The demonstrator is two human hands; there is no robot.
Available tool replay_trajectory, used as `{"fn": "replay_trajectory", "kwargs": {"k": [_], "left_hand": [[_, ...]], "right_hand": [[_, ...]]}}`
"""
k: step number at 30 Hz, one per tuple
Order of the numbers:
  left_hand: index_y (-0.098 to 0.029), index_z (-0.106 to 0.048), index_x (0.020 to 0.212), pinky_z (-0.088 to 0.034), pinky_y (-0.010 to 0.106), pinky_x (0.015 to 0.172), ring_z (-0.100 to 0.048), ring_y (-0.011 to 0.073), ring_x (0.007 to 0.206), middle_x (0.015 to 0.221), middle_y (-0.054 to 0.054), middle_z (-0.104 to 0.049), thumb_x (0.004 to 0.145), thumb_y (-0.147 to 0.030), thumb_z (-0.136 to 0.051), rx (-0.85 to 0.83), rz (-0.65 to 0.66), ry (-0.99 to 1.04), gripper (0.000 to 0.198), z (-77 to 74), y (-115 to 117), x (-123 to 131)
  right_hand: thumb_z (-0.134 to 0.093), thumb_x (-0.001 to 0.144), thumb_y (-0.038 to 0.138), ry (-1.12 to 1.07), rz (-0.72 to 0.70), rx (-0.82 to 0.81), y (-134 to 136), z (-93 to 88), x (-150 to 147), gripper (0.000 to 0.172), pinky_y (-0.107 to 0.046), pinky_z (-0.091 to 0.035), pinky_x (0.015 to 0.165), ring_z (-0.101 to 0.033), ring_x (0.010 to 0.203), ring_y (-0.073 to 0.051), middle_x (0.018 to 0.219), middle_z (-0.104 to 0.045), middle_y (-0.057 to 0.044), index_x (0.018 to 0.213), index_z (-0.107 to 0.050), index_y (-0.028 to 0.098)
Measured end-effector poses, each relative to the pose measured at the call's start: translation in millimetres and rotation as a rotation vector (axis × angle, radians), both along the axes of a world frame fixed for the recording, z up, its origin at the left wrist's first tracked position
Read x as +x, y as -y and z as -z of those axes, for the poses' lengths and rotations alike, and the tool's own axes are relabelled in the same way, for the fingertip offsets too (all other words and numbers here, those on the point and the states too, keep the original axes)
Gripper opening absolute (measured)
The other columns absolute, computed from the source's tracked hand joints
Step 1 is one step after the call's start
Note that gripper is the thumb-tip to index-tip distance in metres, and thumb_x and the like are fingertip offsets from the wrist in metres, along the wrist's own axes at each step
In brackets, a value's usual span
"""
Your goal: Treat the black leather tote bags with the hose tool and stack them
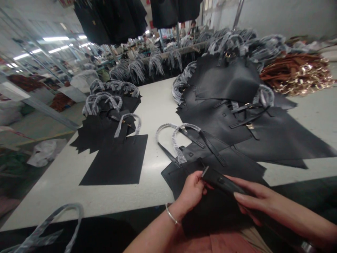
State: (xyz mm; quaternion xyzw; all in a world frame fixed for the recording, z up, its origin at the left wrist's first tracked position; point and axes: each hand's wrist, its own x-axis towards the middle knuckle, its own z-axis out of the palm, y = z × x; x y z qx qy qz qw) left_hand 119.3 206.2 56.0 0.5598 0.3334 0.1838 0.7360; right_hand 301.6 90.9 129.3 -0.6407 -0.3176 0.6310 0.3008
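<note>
So the left hand (192,189) is pinching the end of a black leather piece (226,185) — right hand (256,197) is gripping it too, thumb on top. Plastic-wrapped handles (180,155) are lying just beyond.

The left forearm (156,233) slants up and rightward to the left hand (193,189), raised at the near edge of the table (155,188), its fingers curled in a pinch. The right forearm (302,218) slants up and leftward; the right hand (259,198), farther right beside that edge, grips with its thumb pointing left. Both forearms are bare, the hands apart.
</note>
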Motion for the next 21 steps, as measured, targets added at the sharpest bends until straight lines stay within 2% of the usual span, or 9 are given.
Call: {"fn": "replay_trajectory", "kwargs": {"k": [2, 4, 7, 8, 10, 14, 17, 19, 21], "left_hand": [[-0.014, -0.06, 0.1, -0.038, 0.022, 0.053, -0.051, 0.0108, 0.057, 0.084, 0.006, -0.067, 0.087, -0.025, -0.048, 0.074, 0.032, -0.056, 0.021, 0.1, -1, -4], [-0.017, -0.061, 0.106, -0.045, 0.026, 0.065, -0.06, 0.0157, 0.072, 0.096, 0.007, -0.068, 0.086, -0.021, -0.049, 0.246, 0.045, -0.129, 0.024, -3.7, -5, -13], [-0.02, -0.063, 0.108, -0.041, 0.036, 0.093, -0.057, 0.0236, 0.102, 0.108, 0.008, -0.064, 0.087, -0.021, -0.051, 0.667, -0.12, -0.338, 0.024, -9.3, -18, -34], [-0.019, -0.062, 0.108, -0.038, 0.039, 0.096, -0.054, 0.0252, 0.105, 0.109, 0.009, -0.062, 0.087, -0.021, -0.052, 0.777, -0.19, -0.425, 0.023, -9.3, -23, -41], [-0.017, -0.061, 0.108, -0.038, 0.04, 0.096, -0.053, 0.0264, 0.105, 0.109, 0.012, -0.06, 0.086, -0.021, -0.054, 0.881, -0.262, -0.569, 0.024, -5.7, -32, -53], [-0.018, -0.061, 0.099, -0.042, 0.034, 0.08, -0.057, 0.0234, 0.087, 0.091, 0.007, -0.061, 0.079, -0.032, -0.067, 0.792, -0.231, -0.695, 0.025, 5.3, -44, -62], [-0.019, -0.06, 0.074, -0.04, 0.03, 0.07, -0.056, 0.0202, 0.071, 0.069, 0.001, -0.057, 0.074, -0.04, -0.07, 0.632, -0.152, -0.707, 0.023, 5.6, -50, -59], [-0.018, -0.057, 0.064, -0.041, 0.029, 0.067, -0.055, 0.019, 0.066, 0.062, 0.001, -0.054, 0.075, -0.044, -0.067, 0.448, -0.103, -0.584, 0.03, -1.6, -54, -56], [-0.015, -0.062, 0.074, -0.045, 0.031, 0.068, -0.058, 0.02, 0.069, 0.067, 0.003, -0.059, 0.077, -0.046, -0.065, 0.178, -0.085, -0.325, 0.031, -17.2, -56, -55]], "right_hand": [[-0.063, 0.079, 0.061, 0.042, 0.04, 0.057, -5, 2.6, -1, 0.084, -0.024, -0.039, 0.048, -0.054, 0.051, -0.013, 0.07, -0.061, 0.002, 0.149, -0.038, 0.023], [-0.063, 0.078, 0.063, 0.093, 0.087, 0.095, -9, 5.1, 2, 0.087, -0.026, -0.039, 0.049, -0.054, 0.051, -0.015, 0.069, -0.061, 0.002, 0.149, -0.036, 0.022], [-0.064, 0.075, 0.067, 0.127, 0.14, 0.078, -6, 7.7, 13, 0.092, -0.027, -0.04, 0.048, -0.054, 0.05, -0.016, 0.068, -0.061, 0.002, 0.149, -0.034, 0.021], [-0.064, 0.074, 0.068, 0.133, 0.154, 0.062, -2, 8.0, 17, 0.094, -0.027, -0.04, 0.047, -0.054, 0.05, -0.016, 0.068, -0.061, 0.002, 0.149, -0.033, 0.02], [-0.065, 0.071, 0.07, 0.151, 0.183, 0.034, 5, 7.6, 22, 0.098, -0.028, -0.042, 0.048, -0.056, 0.051, -0.018, 0.068, -0.062, 0.001, 0.149, -0.033, 0.019], [-0.066, 0.065, 0.073, 0.194, 0.247, -0.01, 15, 5.3, 20, 0.105, -0.03, -0.046, 0.047, -0.057, 0.052, -0.021, 0.066, -0.062, 0.0, 0.148, -0.035, 0.016], [-0.068, 0.062, 0.073, 0.198, 0.281, -0.026, 20, 5.3, 17, 0.106, -0.029, -0.046, 0.045, -0.057, 0.052, -0.021, 0.065, -0.062, 0.0, 0.147, -0.036, 0.018], [-0.069, 0.062, 0.072, 0.186, 0.296, -0.015, 25, 5.6, 18, 0.104, -0.028, -0.046, 0.045, -0.057, 0.053, -0.02, 0.065, -0.063, -0.001, 0.146, -0.038, 0.019], [-0.069, 0.062, 0.072, 0.17, 0.332, 0.005, 30, 4.5, 22, 0.102, -0.028, -0.047, 0.048, -0.057, 0.054, -0.02, 0.066, -0.064, -0.001, 0.145, -0.04, 0.02]]}}
